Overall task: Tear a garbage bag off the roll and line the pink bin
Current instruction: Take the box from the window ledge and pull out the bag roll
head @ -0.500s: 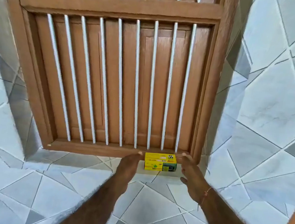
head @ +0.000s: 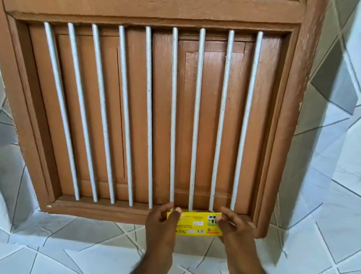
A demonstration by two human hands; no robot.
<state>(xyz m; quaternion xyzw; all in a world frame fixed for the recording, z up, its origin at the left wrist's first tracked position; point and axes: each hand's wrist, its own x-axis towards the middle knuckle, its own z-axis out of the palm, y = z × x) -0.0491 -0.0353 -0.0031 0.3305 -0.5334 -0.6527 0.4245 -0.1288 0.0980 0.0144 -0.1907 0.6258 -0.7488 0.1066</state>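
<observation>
Head view, the only one, showed both hands at the lower middle of the frame, closed on a small yellow printed cardboard box [head: 196, 223] that presumably held the garbage-bag roll. Half a second before, the two hands had been open on either side of the box, not touching it, as it stood on the white tiled sill; now the view had drawn in closer and the hands had met the box. That change read as the reach ending and the pick-up beginning, so the tearing and lining steps were yet to come.

The left hand [head: 163, 221] gripped the left end of the box, its thumb laid over the top corner and its fingers curled behind, hiding that end. The right hand [head: 231, 226] gripped the right end, fingertips bent over the upper right corner, with a thin thread band at the wrist. The box lay between the two hands, long side across the frame, its printed face turned up towards the camera. Whether it was resting on the sill or already lifted clear could not be told.

Just behind the box rose the brown wooden window frame [head: 142, 11], filling the upper frame, with white metal bars [head: 195, 116] running down to the sill [head: 92, 234]. No pink bin was in sight.
</observation>
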